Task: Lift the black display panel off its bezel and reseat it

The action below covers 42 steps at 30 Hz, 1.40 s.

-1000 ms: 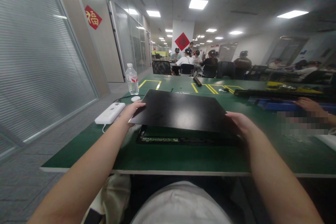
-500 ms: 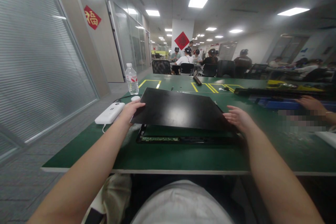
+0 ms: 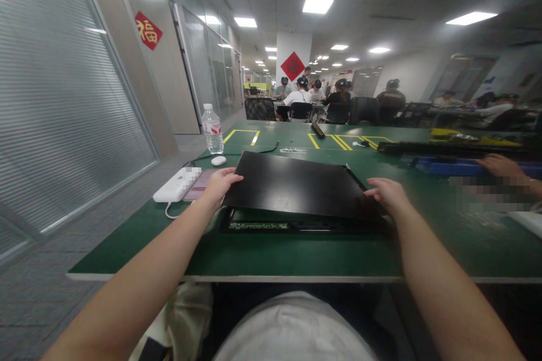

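Note:
A flat, glossy black panel (image 3: 296, 186), like a display screen, is tilted over a thin black frame (image 3: 339, 227) on the table. Part of a green circuit board (image 3: 258, 225) shows along the frame's near side. My left hand (image 3: 224, 183) grips the panel's left edge, thumb on top and fingers partly hidden below. At the right edge, my right hand (image 3: 387, 194) is closed, with thumb and fingertips pinching the panel's side. The panel covers most of the frame.
On the green table (image 3: 296, 259) at left are a white power bank (image 3: 175, 185) with a cable, a pinkish flat thing (image 3: 197, 185), a white oval case (image 3: 218, 161) and a water bottle (image 3: 212, 131). A co-worker's hand (image 3: 502, 169) is at right, near a blue object (image 3: 449, 166).
The panel has come down and slightly toward me and to the right, uncovering small items behind it. My right hand's spread fingers have closed on its right edge; my left keeps its grip.

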Available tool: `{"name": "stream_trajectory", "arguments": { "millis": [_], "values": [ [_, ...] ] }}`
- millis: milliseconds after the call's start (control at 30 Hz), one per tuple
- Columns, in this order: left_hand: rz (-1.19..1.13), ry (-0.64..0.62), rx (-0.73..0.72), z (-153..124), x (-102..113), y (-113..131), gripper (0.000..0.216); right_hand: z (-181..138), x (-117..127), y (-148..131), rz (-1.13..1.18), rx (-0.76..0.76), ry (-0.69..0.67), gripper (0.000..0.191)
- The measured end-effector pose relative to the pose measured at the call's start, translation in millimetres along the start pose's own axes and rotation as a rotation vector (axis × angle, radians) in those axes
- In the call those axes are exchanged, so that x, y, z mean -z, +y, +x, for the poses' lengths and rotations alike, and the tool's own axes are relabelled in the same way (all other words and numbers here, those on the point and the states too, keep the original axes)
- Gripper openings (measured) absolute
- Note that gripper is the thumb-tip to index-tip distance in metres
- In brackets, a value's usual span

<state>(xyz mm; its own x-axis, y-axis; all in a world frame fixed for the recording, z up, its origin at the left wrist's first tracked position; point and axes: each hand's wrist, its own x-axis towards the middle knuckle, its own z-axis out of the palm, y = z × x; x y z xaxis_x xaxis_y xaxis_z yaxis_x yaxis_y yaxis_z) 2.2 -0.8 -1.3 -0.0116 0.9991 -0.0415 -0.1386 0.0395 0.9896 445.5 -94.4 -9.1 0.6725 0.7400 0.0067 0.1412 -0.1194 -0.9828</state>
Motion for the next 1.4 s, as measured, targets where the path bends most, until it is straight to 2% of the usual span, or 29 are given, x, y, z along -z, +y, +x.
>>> {"name": "stream_trajectory", "arguments": {
  "millis": [200, 533, 833, 1000, 1400],
  "values": [
    [0.072, 0.014, -0.025, 1.5, -0.6, -5.3, 0.039, -7.5, 1.2, -4.7, -0.124, -0.003, 0.05, 0.005],
    [0.118, 0.048, 0.012, -9.2, -10.9, 0.5, 0.038, 3.6, 5.2, 5.9, -0.189, 0.035, 0.073, 0.011],
    [0.154, 0.013, 0.014, -5.8, -8.8, -5.3, 0.036, 16.4, 10.2, 16.1, -0.382, 0.115, 0.072, 0.017],
    [0.202, -0.004, 0.002, -2.3, -7.2, -8.3, 0.039, 18.1, 8.8, 16.6, -0.517, 0.104, 0.073, 0.021],
    [0.221, -0.082, -0.016, 1.7, -2.7, -10.9, 0.038, 16.0, 7.3, 13.3, -0.608, 0.12, 0.068, 0.024]
  ]
}}
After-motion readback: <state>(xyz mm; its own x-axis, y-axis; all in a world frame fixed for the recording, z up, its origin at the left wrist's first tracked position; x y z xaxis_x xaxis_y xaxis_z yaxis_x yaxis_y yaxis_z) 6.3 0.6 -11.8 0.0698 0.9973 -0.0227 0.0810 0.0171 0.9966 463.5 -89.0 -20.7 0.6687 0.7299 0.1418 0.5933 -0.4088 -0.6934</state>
